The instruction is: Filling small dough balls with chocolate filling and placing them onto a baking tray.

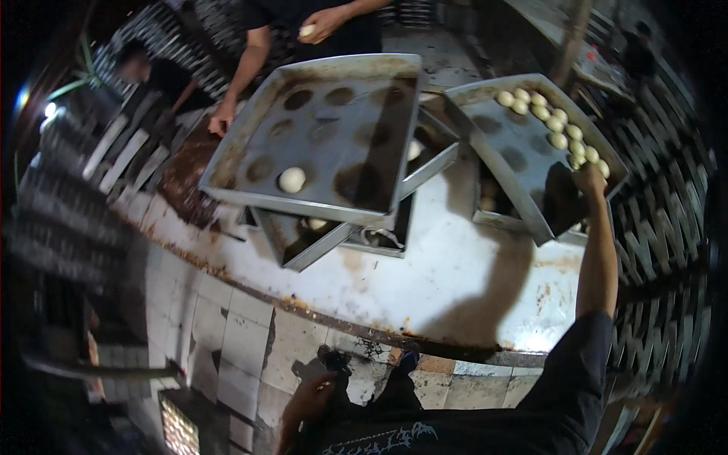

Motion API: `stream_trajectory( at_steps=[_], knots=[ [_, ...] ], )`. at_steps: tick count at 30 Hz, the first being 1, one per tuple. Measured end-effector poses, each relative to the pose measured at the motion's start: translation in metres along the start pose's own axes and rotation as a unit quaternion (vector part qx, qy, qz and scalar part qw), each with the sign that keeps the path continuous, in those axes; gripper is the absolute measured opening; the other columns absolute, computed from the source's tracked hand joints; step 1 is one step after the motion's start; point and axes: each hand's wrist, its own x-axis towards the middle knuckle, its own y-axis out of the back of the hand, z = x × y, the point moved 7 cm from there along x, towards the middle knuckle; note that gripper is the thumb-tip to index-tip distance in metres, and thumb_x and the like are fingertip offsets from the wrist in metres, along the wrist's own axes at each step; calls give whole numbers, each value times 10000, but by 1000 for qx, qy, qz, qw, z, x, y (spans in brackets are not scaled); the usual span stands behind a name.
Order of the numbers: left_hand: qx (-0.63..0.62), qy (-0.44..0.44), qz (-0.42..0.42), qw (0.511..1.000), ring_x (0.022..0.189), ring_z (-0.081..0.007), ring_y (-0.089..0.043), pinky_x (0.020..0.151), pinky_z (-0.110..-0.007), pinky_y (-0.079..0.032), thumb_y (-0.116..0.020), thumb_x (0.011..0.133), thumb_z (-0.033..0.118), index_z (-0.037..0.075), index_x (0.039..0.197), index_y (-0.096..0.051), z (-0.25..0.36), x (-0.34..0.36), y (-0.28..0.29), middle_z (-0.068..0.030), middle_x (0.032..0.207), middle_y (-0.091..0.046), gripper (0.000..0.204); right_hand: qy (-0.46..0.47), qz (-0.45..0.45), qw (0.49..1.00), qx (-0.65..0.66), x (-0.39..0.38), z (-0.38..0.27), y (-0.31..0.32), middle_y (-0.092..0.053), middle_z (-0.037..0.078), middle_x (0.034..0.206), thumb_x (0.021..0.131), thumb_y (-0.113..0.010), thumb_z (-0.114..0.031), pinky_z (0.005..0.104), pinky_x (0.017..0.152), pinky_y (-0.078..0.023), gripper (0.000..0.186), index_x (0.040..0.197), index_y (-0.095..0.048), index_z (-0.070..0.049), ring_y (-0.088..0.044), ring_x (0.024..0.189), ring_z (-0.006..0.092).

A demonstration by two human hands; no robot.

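Observation:
My right hand reaches into the right-hand metal tray, its fingers closed on a dough ball at the near end of a cluster of several pale dough balls along the tray's right side. My left hand hangs low, below the table's near edge, fingers curled; its contents are unclear. The big central tray rests askew on other trays and has one dough ball on its dark-spotted base. Another tray lies under the right one.
A co-worker stands across the white table, one hand holding a dough ball, the other beside brown material. Another person is at upper left, a third at upper right. A wooden post rises behind.

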Motion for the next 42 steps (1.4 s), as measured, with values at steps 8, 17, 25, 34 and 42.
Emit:
stream_trajectory(
  at_steps=[8, 17, 25, 34, 42],
  knots=[
    [-370, -240, -136, 887, 1041, -170, -570, 883, -294, -449, -519, 926, 159, 28, 1228, -500, 150, 24, 10, -70, 1077, -617, 329, 352, 252, 809, 396, -353, -207, 70, -514, 123, 1016, 607, -684, 53, 320, 804, -425, 692, 1237, -398, 53, -517, 873, 235],
    [-551, -119, 85, 821, 988, -203, -589, 867, -323, -482, -566, 826, 42, -41, 1127, -523, 9, 30, 114, -142, 1073, -598, 316, 449, -342, 596, 572, -569, -432, 38, -601, 125, 883, 803, -574, -11, 344, 628, -459, 147, 949, -592, -13, -597, 698, 251],
    [-681, -173, -13, 712, 1172, -249, -476, 1017, -390, -361, -512, 821, 60, -56, 1301, -364, -83, 45, 274, -159, 1268, -478, 515, 461, -35, 789, 405, -514, -731, -70, -571, 118, 913, 837, -588, -180, 402, 769, -416, 198, 962, -555, -30, -535, 829, 304],
    [-647, -93, 46, 756, 995, -185, -562, 860, -296, -473, -641, 825, 108, -49, 1187, -444, -150, 143, 357, -123, 1087, -571, 441, 569, 178, 801, 54, -494, -796, -112, -554, 166, 851, 870, -547, -221, 404, 613, -469, 199, 888, -515, -26, -568, 747, 295],
    [-572, -212, 54, 790, 1071, -159, -504, 902, -279, -415, -506, 850, -5, -48, 1352, -283, -111, 153, 396, -133, 1248, -485, 550, 494, -42, 868, 11, -542, -887, -9, -620, 163, 623, 920, -457, -143, 401, 441, -498, 134, 1004, -495, -45, -632, 519, 293]
  ],
)
